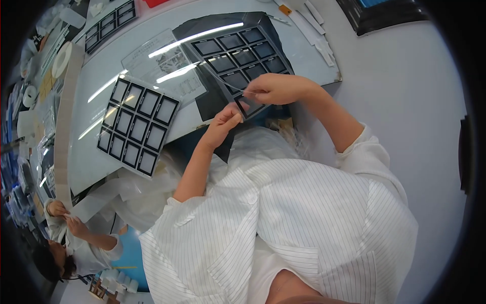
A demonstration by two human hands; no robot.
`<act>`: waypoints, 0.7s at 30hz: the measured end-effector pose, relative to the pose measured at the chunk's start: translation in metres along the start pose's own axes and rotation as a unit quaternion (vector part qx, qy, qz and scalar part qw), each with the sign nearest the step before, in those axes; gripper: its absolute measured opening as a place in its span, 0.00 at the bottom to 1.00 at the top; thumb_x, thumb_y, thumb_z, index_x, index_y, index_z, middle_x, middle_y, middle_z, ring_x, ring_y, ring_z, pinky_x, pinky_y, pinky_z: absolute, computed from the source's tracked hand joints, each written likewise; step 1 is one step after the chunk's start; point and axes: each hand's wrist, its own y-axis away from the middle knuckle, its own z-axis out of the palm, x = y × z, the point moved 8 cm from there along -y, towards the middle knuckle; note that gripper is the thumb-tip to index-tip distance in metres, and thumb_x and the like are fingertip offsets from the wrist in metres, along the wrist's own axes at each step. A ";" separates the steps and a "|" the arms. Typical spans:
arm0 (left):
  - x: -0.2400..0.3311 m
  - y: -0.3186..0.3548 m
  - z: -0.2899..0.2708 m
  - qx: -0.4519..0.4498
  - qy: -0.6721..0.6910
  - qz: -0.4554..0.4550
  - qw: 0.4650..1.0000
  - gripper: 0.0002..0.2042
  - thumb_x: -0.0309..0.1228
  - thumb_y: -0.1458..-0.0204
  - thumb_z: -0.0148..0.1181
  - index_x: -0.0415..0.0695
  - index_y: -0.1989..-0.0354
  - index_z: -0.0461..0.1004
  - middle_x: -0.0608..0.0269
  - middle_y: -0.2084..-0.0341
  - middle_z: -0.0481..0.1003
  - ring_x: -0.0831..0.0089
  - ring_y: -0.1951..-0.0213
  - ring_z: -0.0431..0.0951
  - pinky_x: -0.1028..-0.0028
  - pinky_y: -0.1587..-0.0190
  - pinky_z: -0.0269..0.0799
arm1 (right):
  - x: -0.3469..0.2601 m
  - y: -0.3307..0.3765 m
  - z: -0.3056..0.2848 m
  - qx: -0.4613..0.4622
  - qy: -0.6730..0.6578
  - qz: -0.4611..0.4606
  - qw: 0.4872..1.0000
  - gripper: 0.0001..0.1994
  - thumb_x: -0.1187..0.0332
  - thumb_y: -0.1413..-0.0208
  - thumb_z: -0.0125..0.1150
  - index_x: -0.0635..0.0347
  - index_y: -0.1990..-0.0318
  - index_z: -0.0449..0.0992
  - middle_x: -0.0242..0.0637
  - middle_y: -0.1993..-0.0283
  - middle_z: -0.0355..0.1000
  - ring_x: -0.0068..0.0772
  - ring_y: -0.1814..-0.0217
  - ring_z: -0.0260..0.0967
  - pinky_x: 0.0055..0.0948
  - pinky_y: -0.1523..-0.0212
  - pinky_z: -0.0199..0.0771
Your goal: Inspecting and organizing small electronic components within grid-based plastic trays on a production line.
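A clear sheet with rows of black rectangular frames (238, 57) lies on a dark mat (205, 96) in front of me. My left hand (226, 122) pinches the sheet's near left corner between thumb and fingers. Above the near part of the sheet, my right hand (278, 89) has its fingers pinched together on the end of a thin clear strip (223, 82), perhaps the edge of a film. This strip curves away to the far left across the frames. The right fingertips are slightly blurred. A second framed sheet (137, 124) lies to the left, slightly overhanging the table's near edge.
Under a glossy clear cover, printed papers (172, 68) lie on the white table (86, 167). Another framed sheet (110, 25) sits at the far left. White strips (311, 33) rest at the far right. A co-worker's hands (73, 223) are at lower left, beside cluttered shelves.
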 end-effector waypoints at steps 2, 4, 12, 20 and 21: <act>-0.007 0.007 -0.008 0.007 -0.002 -0.012 1.000 0.07 0.31 0.40 0.52 0.43 0.68 0.70 0.65 0.57 0.69 0.78 0.56 0.68 0.77 0.48 0.59 | 0.017 0.006 0.004 -0.009 -0.054 0.072 0.996 0.17 0.71 0.44 0.49 0.71 0.49 0.70 0.49 0.54 0.73 0.45 0.54 0.73 0.35 0.53 0.72; -0.011 0.010 -0.004 -0.011 0.016 -0.095 0.995 0.06 0.29 0.41 0.53 0.42 0.68 0.71 0.62 0.55 0.70 0.76 0.56 0.70 0.76 0.50 0.62 | 0.010 0.006 0.012 0.006 -0.045 0.065 0.997 0.14 0.75 0.45 0.47 0.71 0.53 0.71 0.49 0.57 0.74 0.48 0.57 0.74 0.36 0.55 0.72; 0.006 -0.037 -0.033 0.067 -0.025 -0.066 0.995 0.05 0.29 0.43 0.57 0.41 0.67 0.72 0.67 0.70 0.75 0.79 0.65 0.76 0.76 0.55 0.72 | -0.014 0.019 0.012 0.124 0.164 0.138 0.969 0.14 0.75 0.52 0.52 0.69 0.56 0.69 0.48 0.62 0.72 0.50 0.59 0.70 0.41 0.59 0.70; 0.007 -0.042 0.015 0.146 0.035 0.065 0.987 0.03 0.23 0.44 0.55 0.37 0.64 0.72 0.71 0.69 0.73 0.81 0.67 0.72 0.82 0.60 0.67 | -0.005 0.008 0.009 0.318 0.303 0.150 0.886 0.32 0.75 0.55 0.57 0.73 0.40 0.57 0.51 0.51 0.67 0.49 0.53 0.69 0.41 0.52 0.71; -0.007 -0.032 0.007 0.159 -0.016 0.060 0.985 0.03 0.23 0.44 0.55 0.37 0.64 0.72 0.71 0.69 0.73 0.81 0.68 0.71 0.82 0.61 0.67 | -0.005 0.007 0.005 0.232 0.190 0.172 0.938 0.30 0.77 0.52 0.55 0.71 0.39 0.57 0.56 0.46 0.65 0.52 0.48 0.68 0.41 0.47 0.69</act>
